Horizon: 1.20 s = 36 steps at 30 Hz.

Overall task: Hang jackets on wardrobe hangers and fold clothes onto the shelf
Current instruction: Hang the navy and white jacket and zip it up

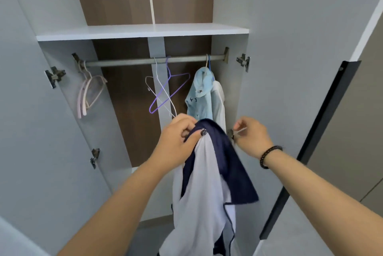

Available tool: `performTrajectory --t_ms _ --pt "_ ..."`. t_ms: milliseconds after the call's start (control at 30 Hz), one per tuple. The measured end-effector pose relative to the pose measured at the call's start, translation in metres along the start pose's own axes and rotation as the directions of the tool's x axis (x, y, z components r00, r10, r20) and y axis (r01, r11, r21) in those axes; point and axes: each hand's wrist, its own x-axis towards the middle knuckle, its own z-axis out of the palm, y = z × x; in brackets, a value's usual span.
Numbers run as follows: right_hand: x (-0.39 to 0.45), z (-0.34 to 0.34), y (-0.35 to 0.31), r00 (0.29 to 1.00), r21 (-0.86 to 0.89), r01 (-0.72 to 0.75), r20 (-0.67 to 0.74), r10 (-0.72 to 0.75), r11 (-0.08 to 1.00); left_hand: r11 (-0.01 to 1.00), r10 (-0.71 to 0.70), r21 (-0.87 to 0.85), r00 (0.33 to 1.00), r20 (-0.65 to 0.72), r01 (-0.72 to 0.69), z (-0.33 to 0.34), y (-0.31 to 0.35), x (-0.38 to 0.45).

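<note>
- The left hand (179,131) is curled tight round the navy collar of a white-and-navy jacket (209,183), holding it up in front of the open wardrobe.
- The jacket hangs from that grip, its white body and navy panels drooping past the bottom edge of the view; a dark snap sits on the collar by the fingertips.
- A white hanger (165,94) hangs on the rail; its lower end runs down to the left hand, and whether the hand also holds it cannot be told.
- The right hand (251,134) is just right of the jacket, fingers curled, thumb and forefinger pinching something small and pale that is too blurred to name.
- A dark bead bracelet (269,156) circles the right wrist.
- The rail (128,62) runs across the wardrobe under a white shelf (143,32).
- A purple hanger (169,92) hangs near the rail's middle, crossing the white hanger.
- Pink hangers (89,92), bunched together, hang at the rail's left end.
- At the rail's right end hangs a light-blue jacket (200,94) with small dark prints, and just behind it, touching, a white garment (220,100).
- Both wardrobe doors stand open: the left door (31,110) with metal hinges on its inner edge, the right door (290,59) with a black strip down its outer edge.
</note>
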Motion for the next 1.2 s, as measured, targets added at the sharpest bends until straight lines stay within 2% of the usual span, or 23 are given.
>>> performTrajectory --t_ms 67,100,167,200,267,400,533,667,767,900,1000,1100,1200 --pt "-0.01 0.021 -0.01 0.986 0.078 0.166 -0.043 -0.163 0.983 0.996 0.008 0.084 1.0 0.013 -0.009 -0.01 -0.008 0.012" --pt "-0.014 0.032 -0.015 0.98 0.19 0.195 0.001 -0.199 0.962 0.992 0.022 0.128 1.0 -0.002 -0.021 -0.015 -0.013 0.017" --pt "-0.018 0.052 -0.025 0.947 0.335 0.177 0.197 -0.252 0.925 0.983 0.033 0.184 0.998 -0.055 -0.023 -0.026 -0.022 0.025" --pt "-0.016 0.062 -0.026 0.916 0.335 0.19 0.277 -0.289 0.923 0.982 0.019 0.189 0.996 -0.084 -0.003 -0.031 -0.025 0.028" --pt "-0.004 0.083 -0.027 0.871 0.295 0.247 0.35 -0.345 0.923 0.985 -0.035 0.162 0.991 -0.13 0.056 -0.041 -0.032 0.032" --pt "0.028 0.117 -0.036 0.859 0.301 0.335 0.293 -0.42 0.893 0.984 -0.099 0.138 0.988 -0.122 0.115 -0.051 -0.047 0.037" --pt "0.064 0.143 -0.04 0.848 0.379 0.244 0.362 -0.386 0.892 0.973 -0.144 0.158 0.979 -0.144 0.166 -0.065 -0.074 0.05" --pt "0.109 0.161 -0.032 0.847 0.427 0.234 0.353 -0.399 0.874 0.928 -0.15 0.322 0.979 -0.141 0.189 -0.08 -0.108 0.07" --pt "0.149 0.163 -0.029 0.851 0.439 0.272 0.305 -0.427 0.856 0.886 -0.265 0.367 0.959 -0.096 0.282 -0.087 -0.135 0.082" --pt "0.197 0.158 -0.03 0.811 0.419 0.357 0.304 -0.499 0.835 0.835 -0.35 0.452 0.937 -0.006 0.314 -0.088 -0.166 0.098" --pt "0.231 0.157 -0.026 0.815 0.408 0.395 0.258 -0.519 0.823 0.781 -0.427 0.522 0.903 0.045 0.343 -0.087 -0.191 0.112" --pt "0.261 0.162 -0.017 0.845 0.395 0.379 0.221 -0.487 0.837 0.681 -0.488 0.601 0.871 -0.053 0.418 -0.09 -0.219 0.121" --pt "0.279 0.171 -0.007 0.85 0.396 0.355 0.239 -0.469 0.847 0.695 -0.513 0.499 0.844 -0.159 0.517 -0.091 -0.235 0.128"
